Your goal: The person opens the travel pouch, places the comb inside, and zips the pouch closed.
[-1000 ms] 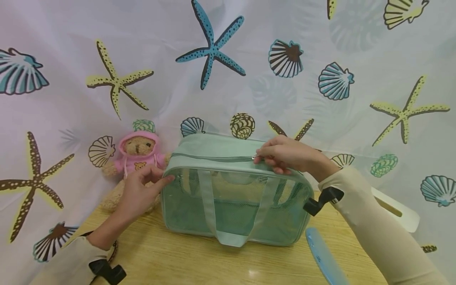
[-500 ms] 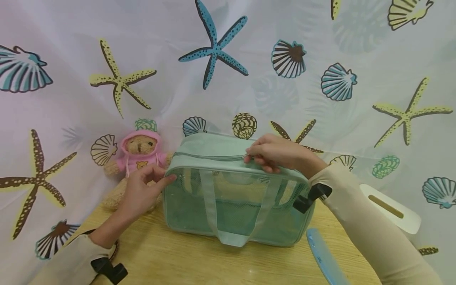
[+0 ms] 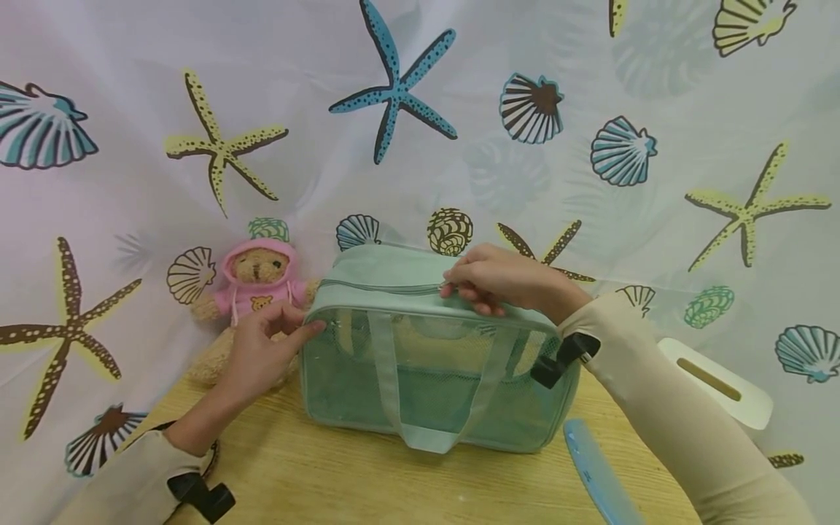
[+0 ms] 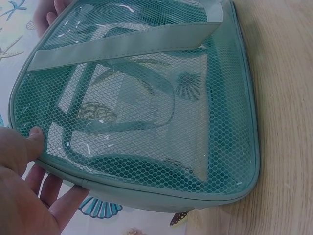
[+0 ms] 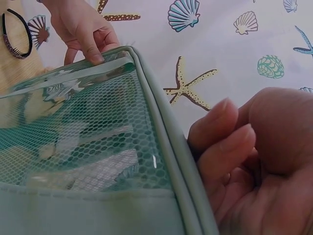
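We're in a homely corner, by the looks of it: wood-grained bench (image 3: 367,488), starfish-and-seashell cloth (image 3: 308,80) right behind, a pink-hooded teddy bear (image 3: 259,273) sitting up before it, a blue comb (image 3: 600,474) here, a headband (image 5: 13,51) there! Which room, we can't tell.

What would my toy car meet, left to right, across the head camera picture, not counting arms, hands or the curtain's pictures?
Teddy bear in a pink hoodie → green see-through bag → blue comb-like thing → white thing with a long slot.
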{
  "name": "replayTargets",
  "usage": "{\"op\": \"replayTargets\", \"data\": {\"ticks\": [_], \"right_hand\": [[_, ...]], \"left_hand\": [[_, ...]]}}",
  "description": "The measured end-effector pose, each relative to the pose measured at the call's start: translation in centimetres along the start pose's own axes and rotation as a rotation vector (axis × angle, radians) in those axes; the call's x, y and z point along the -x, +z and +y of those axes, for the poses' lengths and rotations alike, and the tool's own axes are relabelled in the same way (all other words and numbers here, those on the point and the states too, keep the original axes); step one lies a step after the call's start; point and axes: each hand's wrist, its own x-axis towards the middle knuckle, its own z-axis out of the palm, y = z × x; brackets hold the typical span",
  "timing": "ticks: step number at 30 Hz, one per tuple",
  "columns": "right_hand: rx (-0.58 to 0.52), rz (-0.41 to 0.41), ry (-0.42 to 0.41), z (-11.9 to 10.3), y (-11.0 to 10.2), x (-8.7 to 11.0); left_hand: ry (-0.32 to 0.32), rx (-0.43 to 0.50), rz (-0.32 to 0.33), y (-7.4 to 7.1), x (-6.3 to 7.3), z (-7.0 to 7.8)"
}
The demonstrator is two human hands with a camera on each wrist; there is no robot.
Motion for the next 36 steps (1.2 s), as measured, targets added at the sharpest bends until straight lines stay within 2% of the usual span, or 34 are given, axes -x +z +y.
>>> {"op": "replayTargets", "data": {"ticks": [10,18,36], "right_hand": [[-0.023,-0.001,0.026,-0.5,0.4,-0.6],[-0.019,-0.007,0.01,-1.2,0.9,-1.4],[-0.034,-0.003,0.023,-1.4,1.3,-2.6]], "left_hand": [[-0.006,0.003,-0.003,0.0,0.0,-0.1],[-0.027,-0.009,0.001,-0.2,0.0,-0.2],[-0.005,0.009,0.0,0.5,-0.6,-0.6]]}}
